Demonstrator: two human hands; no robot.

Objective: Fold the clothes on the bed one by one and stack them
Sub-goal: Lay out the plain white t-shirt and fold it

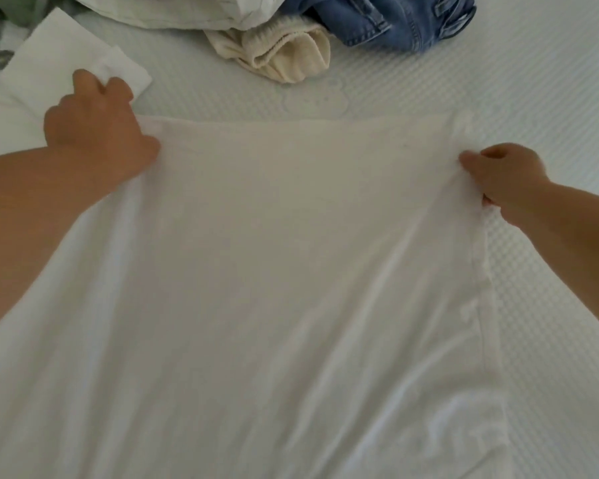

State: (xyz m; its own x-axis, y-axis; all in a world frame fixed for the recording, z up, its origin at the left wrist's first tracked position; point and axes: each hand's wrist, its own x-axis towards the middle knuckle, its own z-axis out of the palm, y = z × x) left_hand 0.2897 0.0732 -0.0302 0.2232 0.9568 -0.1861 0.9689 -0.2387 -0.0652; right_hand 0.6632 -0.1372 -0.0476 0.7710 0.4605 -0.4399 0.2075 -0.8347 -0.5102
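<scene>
A large white garment (274,271) is stretched out over the bed in front of me, its far edge running straight from hand to hand. My left hand (97,129) grips its far left corner, fingers curled into the cloth. At the far right edge my right hand (502,174) pinches the fabric between thumb and fingers. A white sleeve or folded white piece (66,60) lies just beyond my left hand.
A cream knitted garment (281,53) lies crumpled at the back centre, with blue jeans (395,19) to its right. White cloth (173,10) and a green item (0,12) sit at the back left. The textured white mattress (533,98) shows on the right.
</scene>
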